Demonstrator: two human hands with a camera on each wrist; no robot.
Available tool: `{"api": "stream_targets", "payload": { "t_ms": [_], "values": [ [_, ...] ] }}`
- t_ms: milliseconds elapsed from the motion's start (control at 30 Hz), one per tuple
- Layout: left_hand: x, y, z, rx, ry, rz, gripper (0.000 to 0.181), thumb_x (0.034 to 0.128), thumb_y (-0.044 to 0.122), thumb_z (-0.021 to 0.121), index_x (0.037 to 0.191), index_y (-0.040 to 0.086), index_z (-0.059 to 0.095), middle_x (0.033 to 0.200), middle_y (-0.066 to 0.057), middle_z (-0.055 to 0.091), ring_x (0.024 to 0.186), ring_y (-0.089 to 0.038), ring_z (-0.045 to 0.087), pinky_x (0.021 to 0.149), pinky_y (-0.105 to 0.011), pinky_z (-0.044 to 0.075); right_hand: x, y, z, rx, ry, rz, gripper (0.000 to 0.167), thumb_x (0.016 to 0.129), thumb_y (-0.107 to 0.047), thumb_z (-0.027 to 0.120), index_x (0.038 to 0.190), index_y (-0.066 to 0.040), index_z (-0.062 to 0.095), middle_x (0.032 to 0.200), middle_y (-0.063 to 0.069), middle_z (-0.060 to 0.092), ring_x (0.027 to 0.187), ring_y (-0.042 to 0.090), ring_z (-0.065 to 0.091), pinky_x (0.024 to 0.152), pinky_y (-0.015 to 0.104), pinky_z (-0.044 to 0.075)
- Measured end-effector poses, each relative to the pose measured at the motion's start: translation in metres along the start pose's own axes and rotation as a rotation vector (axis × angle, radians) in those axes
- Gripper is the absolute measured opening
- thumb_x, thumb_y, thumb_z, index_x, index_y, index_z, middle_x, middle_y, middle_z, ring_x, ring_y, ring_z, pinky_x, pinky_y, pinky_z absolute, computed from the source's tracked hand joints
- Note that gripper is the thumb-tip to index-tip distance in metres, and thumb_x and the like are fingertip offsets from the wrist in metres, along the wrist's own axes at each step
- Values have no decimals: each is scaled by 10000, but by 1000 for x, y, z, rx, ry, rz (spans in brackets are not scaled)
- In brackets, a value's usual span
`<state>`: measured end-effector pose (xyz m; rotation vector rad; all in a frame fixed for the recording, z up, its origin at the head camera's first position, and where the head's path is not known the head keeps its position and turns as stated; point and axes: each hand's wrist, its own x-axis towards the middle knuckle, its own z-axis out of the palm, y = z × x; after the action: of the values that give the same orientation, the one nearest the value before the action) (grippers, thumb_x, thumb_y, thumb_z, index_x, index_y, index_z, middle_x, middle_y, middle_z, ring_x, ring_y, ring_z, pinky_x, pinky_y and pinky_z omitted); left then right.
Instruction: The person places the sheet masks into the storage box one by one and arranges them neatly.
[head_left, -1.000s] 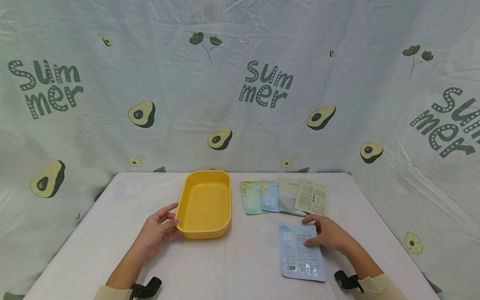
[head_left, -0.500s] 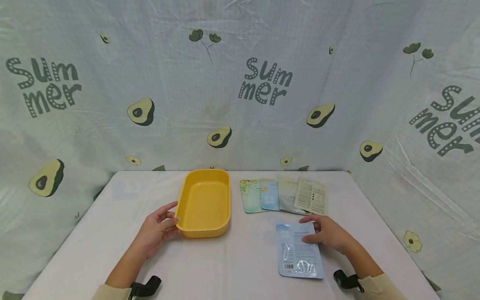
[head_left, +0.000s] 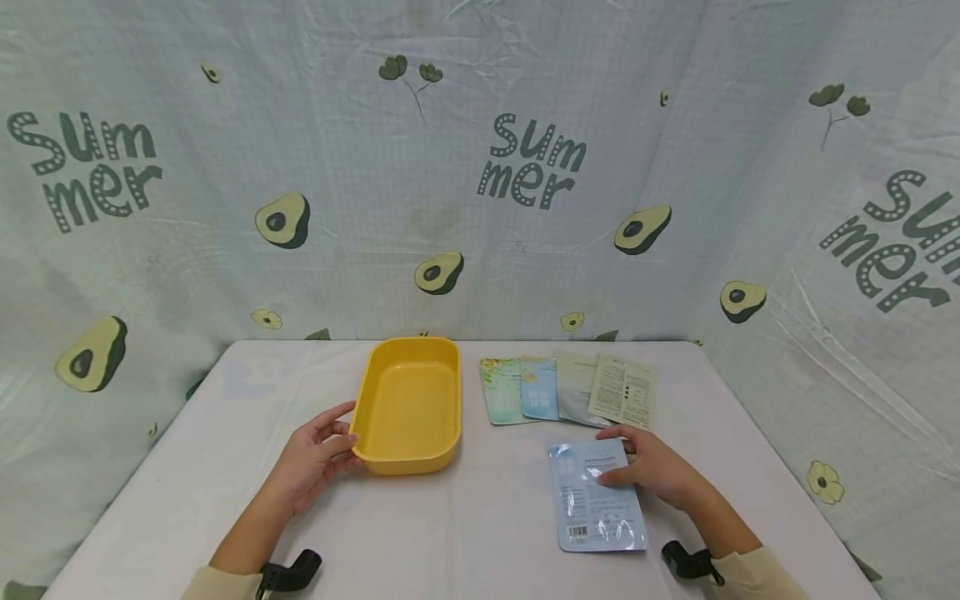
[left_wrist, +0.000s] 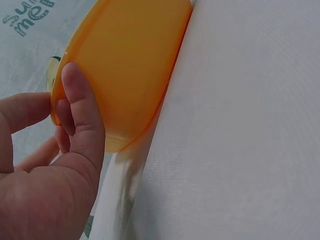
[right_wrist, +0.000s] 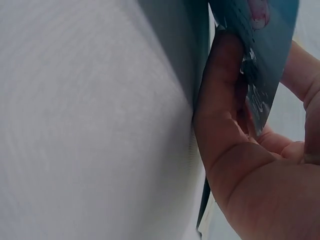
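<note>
My left hand [head_left: 318, 458] grips the left rim of a yellow plastic tray [head_left: 408, 404], which holds nothing. In the left wrist view the thumb lies along the outer wall of the tray [left_wrist: 132, 55], with fingers on the rim's other side. At the right, a pale blue sheet mask packet [head_left: 600, 517] with printed text and a barcode is pinched by its upper right edge in my right hand [head_left: 652, 467]. Close up in the right wrist view, the packet [right_wrist: 272, 45] is tilted off the white table between thumb and fingers.
Behind the held packet several flat packets overlap in a row: a green one [head_left: 501, 387], a blue one [head_left: 538, 387], a silvery one [head_left: 576, 387] and a cream one [head_left: 622, 392]. A printed curtain [head_left: 337, 167] surrounds the white table [head_left: 480, 542].
My right hand has shifted the blue packet slightly left and away from me. My left hand and the tray have stayed in place.
</note>
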<state>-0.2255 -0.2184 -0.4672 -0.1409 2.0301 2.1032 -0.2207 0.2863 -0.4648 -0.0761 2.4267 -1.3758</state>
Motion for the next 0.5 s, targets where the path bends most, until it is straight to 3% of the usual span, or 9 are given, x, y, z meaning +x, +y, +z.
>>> {"api": "stream_targets", "payload": {
  "t_ms": [500],
  "values": [
    [5, -3, -1, -20, -5, -6, 672, 1019, 83, 600, 1616, 129, 294, 1074, -7, 525, 864, -158, 665, 818, -275, 618, 11, -5, 11, 64, -18, 6, 757, 754, -100, 889, 1431, -99, 553, 1145, 122, 699, 935, 220, 694, 813, 345, 617]
  ]
}}
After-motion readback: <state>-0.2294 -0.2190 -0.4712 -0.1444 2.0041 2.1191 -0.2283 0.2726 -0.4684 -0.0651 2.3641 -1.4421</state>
